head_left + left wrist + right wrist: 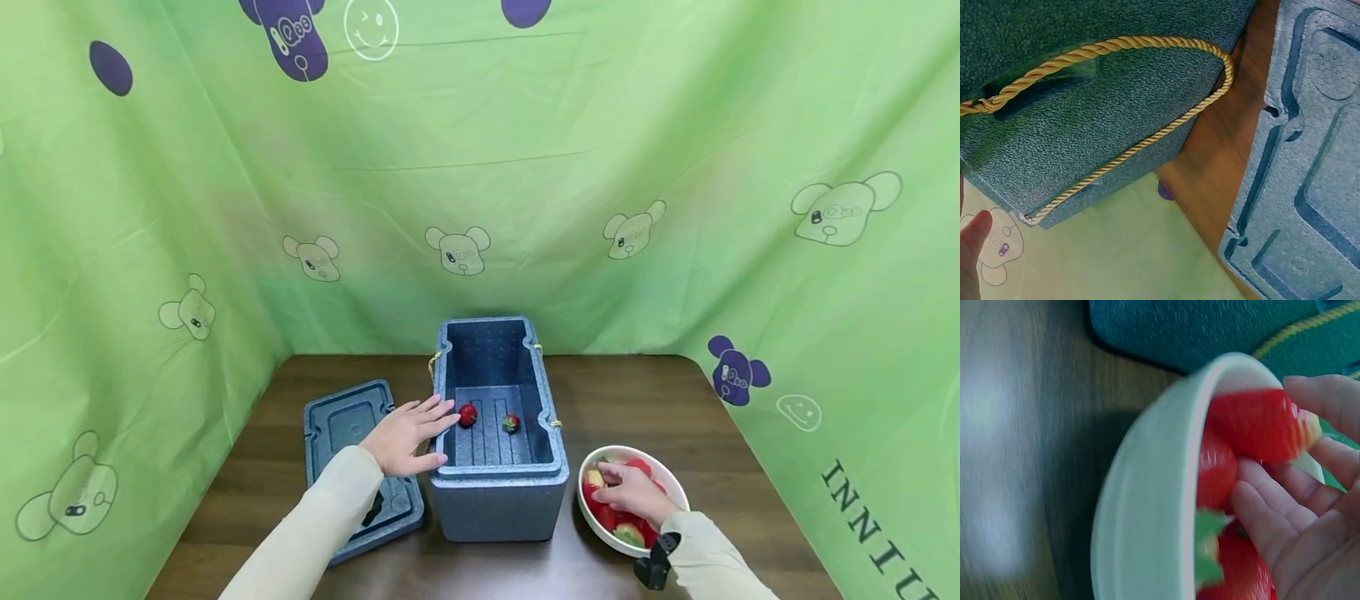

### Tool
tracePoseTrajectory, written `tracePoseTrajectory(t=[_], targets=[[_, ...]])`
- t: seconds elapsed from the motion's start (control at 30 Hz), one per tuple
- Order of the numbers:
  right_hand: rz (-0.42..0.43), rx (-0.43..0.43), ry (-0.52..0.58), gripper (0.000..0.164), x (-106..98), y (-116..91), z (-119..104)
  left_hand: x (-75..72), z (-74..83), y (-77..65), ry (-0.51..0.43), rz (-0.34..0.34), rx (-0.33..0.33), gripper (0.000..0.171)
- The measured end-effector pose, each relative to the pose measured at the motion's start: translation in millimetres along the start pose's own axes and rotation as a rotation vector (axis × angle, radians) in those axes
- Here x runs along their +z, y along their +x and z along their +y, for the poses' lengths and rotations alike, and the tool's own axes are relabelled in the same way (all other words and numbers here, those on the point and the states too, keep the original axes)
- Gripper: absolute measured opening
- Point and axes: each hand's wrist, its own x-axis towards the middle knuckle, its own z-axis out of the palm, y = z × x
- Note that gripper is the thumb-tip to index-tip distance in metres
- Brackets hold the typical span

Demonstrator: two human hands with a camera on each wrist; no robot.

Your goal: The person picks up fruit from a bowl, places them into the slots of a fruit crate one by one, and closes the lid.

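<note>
Within the white bowl (1138,525), a red strawberry (1250,425) with a pale end sits among others; your right hand (636,492) pinches it between thumb and fingers. Left of the bowl stands the blue-grey box (498,510). Your left hand (405,435) extends over its near-left rim, fingers straight; contact cannot be confirmed. Two smaller strawberries (511,423) lie apart on the box floor. Farther left, the lid (348,429) lies on the brown table (622,400).

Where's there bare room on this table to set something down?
Bare wood lies behind and right of the bowl, toward the green curtain, and left of the lid. It's crowded between lid and blue box, beneath the left hand, and among the bowl's strawberries.
</note>
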Motion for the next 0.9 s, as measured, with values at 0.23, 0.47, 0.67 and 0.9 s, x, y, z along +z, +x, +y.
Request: tracePoseTrajectory(t=[0.23, 0.47, 0.67, 0.9], targets=[[0.038, -0.102, -0.164, 0.047, 1.6, 9.8, -3.5, -0.2, -3.1, -1.1, 0.018, 0.054, 0.018, 0.061], [0.005, -0.043, -0.088, 0.054, -2.8, -0.1, 5.5, 0.6, 1.7, 2.1, 0.021, 0.051, 0.012, 0.061], [-0.003, -0.055, -0.035, 0.054, -3.2, -4.7, 6.0, 1.6, 2.5, 3.7, 0.026, 0.059, 0.024, 0.059], [-0.059, -0.107, 0.048, 0.052, -7.9, -6.6, -5.6, 5.5, -0.9, 0.3, 0.005, 0.059, 0.029, 0.060]])
